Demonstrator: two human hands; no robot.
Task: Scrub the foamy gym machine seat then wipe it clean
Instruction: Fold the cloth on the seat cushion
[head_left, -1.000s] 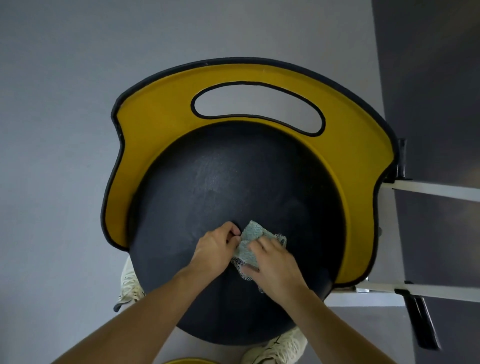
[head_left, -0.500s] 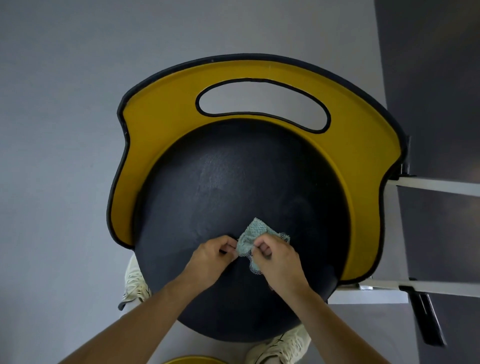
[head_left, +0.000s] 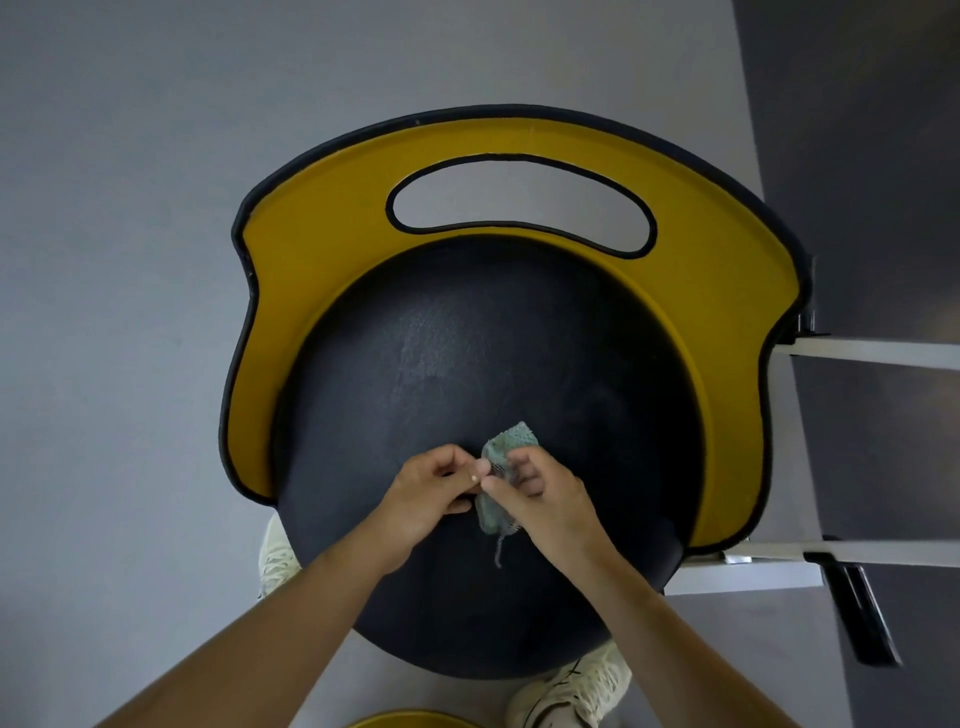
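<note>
Noted left hand (head_left: 434, 493) and right hand (head_left: 548, 506) both pinching crumpled green mesh cloth (head_left: 506, 447), fingers curled. Found cloth over front half of black seat (head_left: 467, 353); could not confirm contact.

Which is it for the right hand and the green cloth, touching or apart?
Touching. In the head view the right hand curls its fingers round the green cloth, whose ends stick out above and below it.
</note>
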